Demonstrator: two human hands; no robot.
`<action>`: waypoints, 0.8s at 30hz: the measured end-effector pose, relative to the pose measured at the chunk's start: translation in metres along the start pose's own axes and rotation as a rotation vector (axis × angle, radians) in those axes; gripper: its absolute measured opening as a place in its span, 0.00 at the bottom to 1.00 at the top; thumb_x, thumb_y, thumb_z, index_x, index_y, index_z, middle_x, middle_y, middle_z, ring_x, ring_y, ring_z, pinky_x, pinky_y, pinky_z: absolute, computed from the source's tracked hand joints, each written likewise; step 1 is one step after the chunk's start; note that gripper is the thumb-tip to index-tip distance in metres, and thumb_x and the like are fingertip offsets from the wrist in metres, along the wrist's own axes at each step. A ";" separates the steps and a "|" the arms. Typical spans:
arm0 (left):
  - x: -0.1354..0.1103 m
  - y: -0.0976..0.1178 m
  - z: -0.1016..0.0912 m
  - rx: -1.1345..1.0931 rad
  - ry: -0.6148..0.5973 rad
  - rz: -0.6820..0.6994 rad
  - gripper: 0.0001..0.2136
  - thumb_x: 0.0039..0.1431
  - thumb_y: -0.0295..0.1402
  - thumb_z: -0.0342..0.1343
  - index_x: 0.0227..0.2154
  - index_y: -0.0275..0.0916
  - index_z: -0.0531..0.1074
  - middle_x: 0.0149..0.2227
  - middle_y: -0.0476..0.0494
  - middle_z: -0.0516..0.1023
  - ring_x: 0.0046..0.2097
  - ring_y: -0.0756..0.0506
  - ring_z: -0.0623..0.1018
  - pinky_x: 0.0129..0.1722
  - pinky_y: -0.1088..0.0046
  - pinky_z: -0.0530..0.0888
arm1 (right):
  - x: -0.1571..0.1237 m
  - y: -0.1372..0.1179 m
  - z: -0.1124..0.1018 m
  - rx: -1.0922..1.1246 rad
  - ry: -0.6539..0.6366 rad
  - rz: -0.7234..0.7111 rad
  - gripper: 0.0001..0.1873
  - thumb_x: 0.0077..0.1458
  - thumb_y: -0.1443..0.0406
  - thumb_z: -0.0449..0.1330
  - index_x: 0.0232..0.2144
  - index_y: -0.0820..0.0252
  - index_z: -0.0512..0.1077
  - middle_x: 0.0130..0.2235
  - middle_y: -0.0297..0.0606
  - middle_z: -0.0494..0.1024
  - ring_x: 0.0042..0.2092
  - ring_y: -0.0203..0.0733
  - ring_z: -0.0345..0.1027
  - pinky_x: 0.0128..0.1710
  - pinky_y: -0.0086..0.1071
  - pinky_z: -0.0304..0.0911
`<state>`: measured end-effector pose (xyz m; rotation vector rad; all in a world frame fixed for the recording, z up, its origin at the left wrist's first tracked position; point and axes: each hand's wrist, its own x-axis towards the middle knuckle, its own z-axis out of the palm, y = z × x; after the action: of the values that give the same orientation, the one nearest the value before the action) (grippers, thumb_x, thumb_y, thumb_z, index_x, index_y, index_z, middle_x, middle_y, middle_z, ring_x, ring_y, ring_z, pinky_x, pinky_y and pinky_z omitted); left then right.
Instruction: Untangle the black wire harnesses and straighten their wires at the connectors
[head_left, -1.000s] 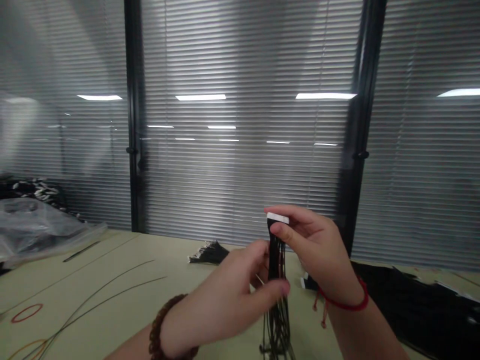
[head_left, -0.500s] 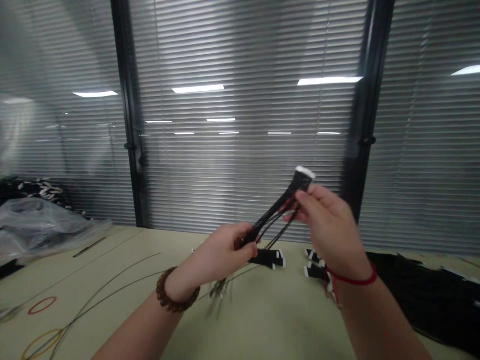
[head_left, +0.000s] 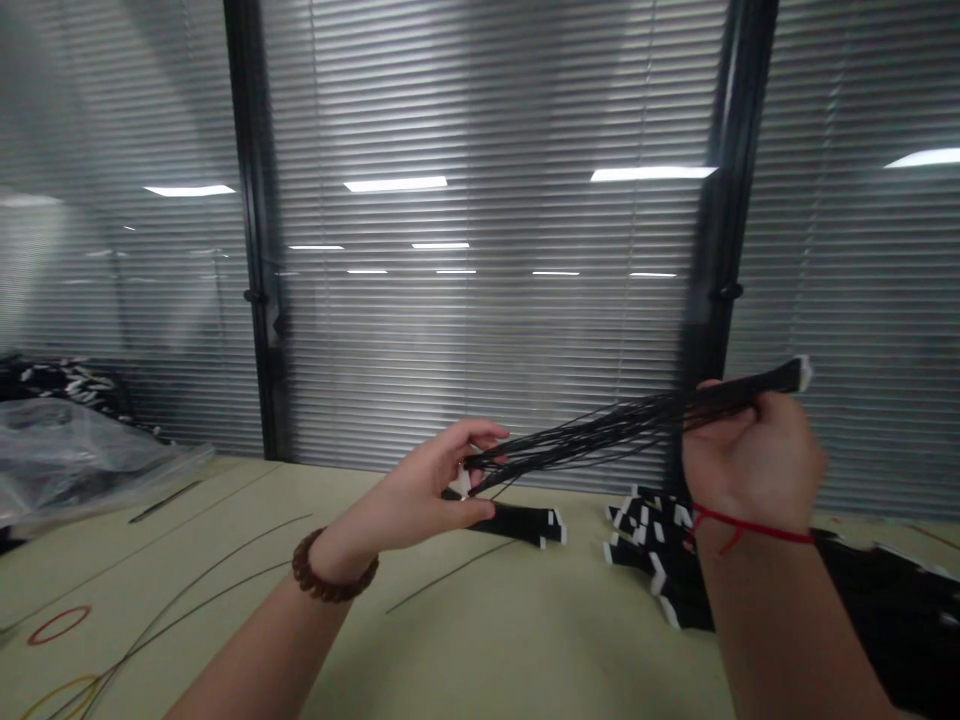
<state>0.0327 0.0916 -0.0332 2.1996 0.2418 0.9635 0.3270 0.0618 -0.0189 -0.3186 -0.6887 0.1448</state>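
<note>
Above the table (head_left: 525, 640), I see the cable (head_left: 619, 425) stretched nearly level, where half a second ago it slanted steeply. My right hand (head_left: 757, 465) grasps it near its white end (head_left: 805, 373), now farther right. My left hand (head_left: 416, 500) curls around its far ends; I cannot tell whether it grips them. Far left, I can't make out the clear bag's (head_left: 105, 435) contents.

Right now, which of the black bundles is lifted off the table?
The bundle running between the left hand and the right hand. Another bundle, by the left hand, and the pile at right lie on the table.
</note>
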 end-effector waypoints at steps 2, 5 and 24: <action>-0.004 0.007 -0.003 0.024 -0.032 0.046 0.35 0.42 0.26 0.66 0.53 0.49 0.61 0.55 0.43 0.62 0.57 0.42 0.63 0.56 0.63 0.62 | 0.003 0.003 -0.002 0.070 0.097 0.021 0.13 0.59 0.59 0.53 0.37 0.65 0.67 0.35 0.36 0.70 0.34 0.34 0.66 0.31 0.30 0.65; -0.008 0.020 -0.007 0.110 -0.160 0.124 0.45 0.32 0.30 0.71 0.57 0.50 0.57 0.58 0.42 0.59 0.58 0.38 0.61 0.57 0.60 0.60 | 0.001 0.001 -0.001 0.121 0.136 0.076 0.11 0.60 0.60 0.54 0.34 0.64 0.68 0.33 0.35 0.69 0.32 0.32 0.65 0.30 0.28 0.64; -0.003 0.012 -0.020 1.115 0.595 -0.040 0.10 0.61 0.31 0.42 0.40 0.37 0.67 0.35 0.37 0.78 0.36 0.38 0.76 0.35 0.61 0.70 | -0.026 -0.032 0.029 0.088 -0.145 0.297 0.18 0.60 0.56 0.51 0.25 0.64 0.61 0.20 0.25 0.55 0.18 0.24 0.49 0.15 0.20 0.45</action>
<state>0.0153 0.0917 -0.0174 2.7229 1.3655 1.7124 0.2898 0.0326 -0.0027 -0.3270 -0.7730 0.4835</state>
